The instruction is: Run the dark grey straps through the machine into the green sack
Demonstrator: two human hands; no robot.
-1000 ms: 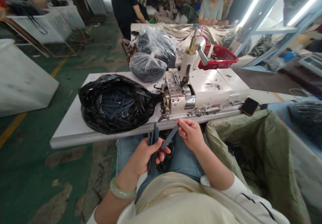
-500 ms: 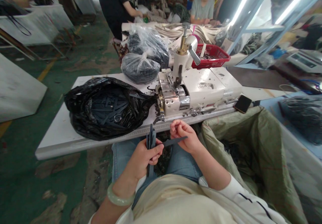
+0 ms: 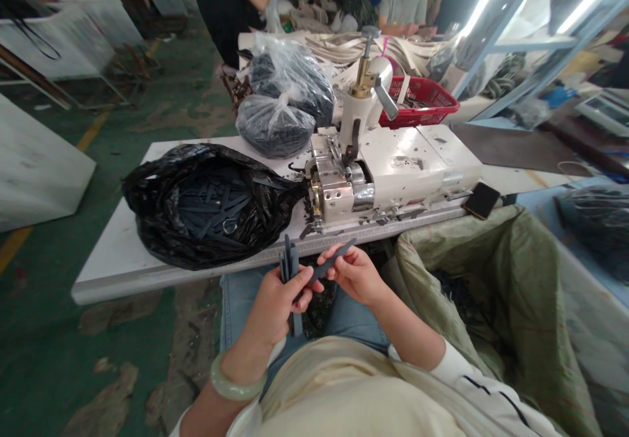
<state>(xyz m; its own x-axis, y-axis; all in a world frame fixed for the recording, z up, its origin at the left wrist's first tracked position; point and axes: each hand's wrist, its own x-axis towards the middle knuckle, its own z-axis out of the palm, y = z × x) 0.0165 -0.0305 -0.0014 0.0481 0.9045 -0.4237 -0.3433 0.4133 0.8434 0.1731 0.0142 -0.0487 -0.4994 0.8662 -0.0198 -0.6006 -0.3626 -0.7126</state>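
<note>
My left hand [image 3: 272, 301] is closed around a small bundle of dark blue-grey strips [image 3: 289, 261], which stand nearly upright above my lap. One single strip [image 3: 339, 251] slants up to the right from my left thumb. The fingers of my right hand [image 3: 361, 278] are closed on that strip, near its middle, and its free end points away from me. Just beyond both hands is the front edge of the white worktable [image 3: 147, 280]. An opened black plastic bag [image 3: 162, 234] on it holds many similar strips [image 3: 211, 201].
A white machine with a metal head [image 3: 339, 191] stands behind my hands. Clear bags of dark pieces [image 3: 278, 126] and a red basket [image 3: 427, 113] lie further back. At right are a phone [image 3: 481, 200] and a green woven sack [image 3: 511, 280]. Two people [image 3: 221, 4] [image 3: 403, 8] work beyond.
My right hand has come down and closed on the single strip, whose free end now tilts upward. The co-worker at the back left has raised a hand with clear plastic.
</note>
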